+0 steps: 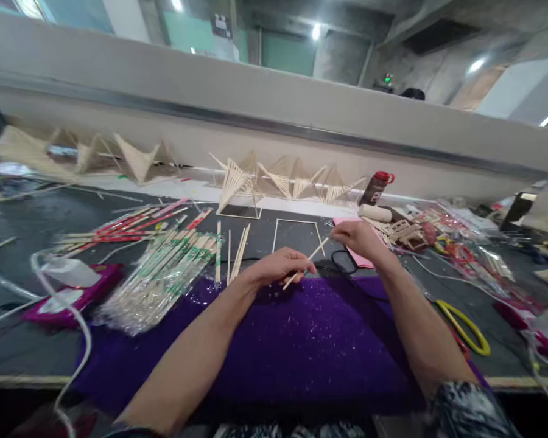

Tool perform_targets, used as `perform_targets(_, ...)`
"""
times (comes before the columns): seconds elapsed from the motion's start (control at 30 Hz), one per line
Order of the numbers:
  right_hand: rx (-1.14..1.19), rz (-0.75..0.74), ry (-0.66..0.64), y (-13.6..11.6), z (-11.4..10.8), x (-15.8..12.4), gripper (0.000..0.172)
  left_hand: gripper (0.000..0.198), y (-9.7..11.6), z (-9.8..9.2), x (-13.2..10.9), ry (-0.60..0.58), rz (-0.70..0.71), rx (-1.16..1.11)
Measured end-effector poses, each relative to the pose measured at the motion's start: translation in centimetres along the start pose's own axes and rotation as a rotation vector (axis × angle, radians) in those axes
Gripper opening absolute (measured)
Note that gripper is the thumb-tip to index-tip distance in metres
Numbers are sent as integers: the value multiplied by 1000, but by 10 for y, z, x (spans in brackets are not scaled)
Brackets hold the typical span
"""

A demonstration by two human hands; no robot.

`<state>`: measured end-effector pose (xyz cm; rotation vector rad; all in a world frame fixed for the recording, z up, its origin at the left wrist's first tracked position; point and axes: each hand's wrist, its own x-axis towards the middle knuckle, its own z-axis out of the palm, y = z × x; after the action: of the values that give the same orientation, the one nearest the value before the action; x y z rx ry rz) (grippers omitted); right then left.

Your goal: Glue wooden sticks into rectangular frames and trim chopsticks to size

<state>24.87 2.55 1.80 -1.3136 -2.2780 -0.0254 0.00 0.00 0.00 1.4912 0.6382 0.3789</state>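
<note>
Patterned sleeve point(470, 409), left hand point(284, 266) pinching thin stick point(318, 249), right hand point(357, 239) near its tip — grip unclear

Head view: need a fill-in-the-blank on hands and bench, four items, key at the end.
1. The left hand grips a thin stick; the cloth between the forearms is ____.
2. The flat item by the right hand is ____.
3. The dark bottle has a ____ cap.
4. The plastic-wrapped sticks lie on the person's ____ side.

Missing words: purple; pink; red; left.
</note>
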Motion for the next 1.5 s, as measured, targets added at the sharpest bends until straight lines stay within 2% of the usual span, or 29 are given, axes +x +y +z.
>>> perform_targets(0.17,-48,297,99,47,-9,45,17,30,-8,-16,2,209,28,-46)
perform_targets(0.3,-185,385,67,72,8,73,19,30,-15,-26,10,417,25,-77)
perform_targets(0.43,-292,420,-37,84,32,90,29,29,-18,-29,13,461,21,-97)
perform_targets(0.53,-316,452,-56,89,44,96,33,30,-17,-27,12,475,22,-105)
perform_targets(0.73,-388,543,-52,88,46,99,27,29,-19,-27,14,504,9,-98)
perform_targets(0.93,-408,587,-26,74,39,87,25,30,-18,-25,15,537,4,-73)
perform_targets(1.07,-369,500,-23,53,32,65,25,33,-18,-23,16,604,1,13)
perform_targets(1.13,-317,413,-7,41,29,49,24,34,-19,-24,17,660,27,158)
perform_targets(1.2,-277,354,-11,30,29,32,22,33,-21,-24,17,736,102,408)
perform_targets(1.27,-241,340,-30,22,32,15,21,31,-22,-25,17,806,203,683)
perform_targets(1.33,-213,353,-42,16,36,1,21,29,-21,-23,16,835,275,865)
perform_targets(1.4,-211,361,-56,11,41,-11,21,28,-19,-21,15,840,298,929)
perform_targets(1.5,-269,332,-115,2,48,-21,22,24,-16,-20,13,852,288,908)
